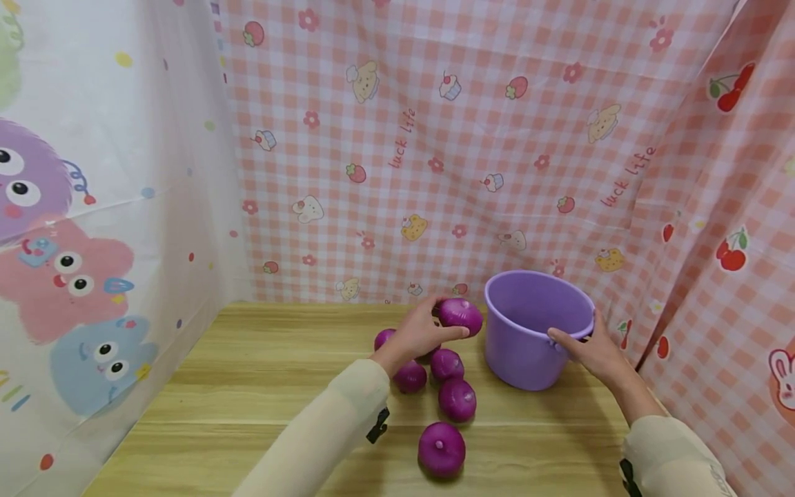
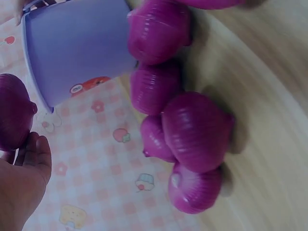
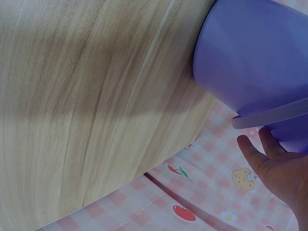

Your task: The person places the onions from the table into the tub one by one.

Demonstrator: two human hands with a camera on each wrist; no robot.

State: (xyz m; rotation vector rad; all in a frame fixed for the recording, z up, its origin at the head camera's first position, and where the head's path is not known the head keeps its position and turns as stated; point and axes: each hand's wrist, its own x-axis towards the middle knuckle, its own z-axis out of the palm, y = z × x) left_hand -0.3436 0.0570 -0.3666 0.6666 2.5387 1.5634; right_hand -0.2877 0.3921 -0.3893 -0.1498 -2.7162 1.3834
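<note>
A red onion (image 1: 460,317) is held in my left hand (image 1: 424,331), raised above the table just left of the purple bucket (image 1: 528,359). The left wrist view shows the same onion (image 2: 13,113) with my fingers (image 2: 38,153) curled around one side. My right hand (image 1: 590,352) grips the bucket's right rim, its thumb on the near outer side. In the right wrist view, the bucket's handle (image 3: 274,114) lies close to my fingers. Several more onions (image 1: 457,400) rest on the table below and beside my left hand, some partly hidden by it.
One onion (image 1: 442,450) sits nearest the front of the wooden table (image 1: 261,393). A pink checked curtain (image 1: 404,138) hangs behind, another patterned curtain (image 1: 739,207) hangs on the right near the bucket, and a white cartoon curtain (image 1: 180,172) is on the left.
</note>
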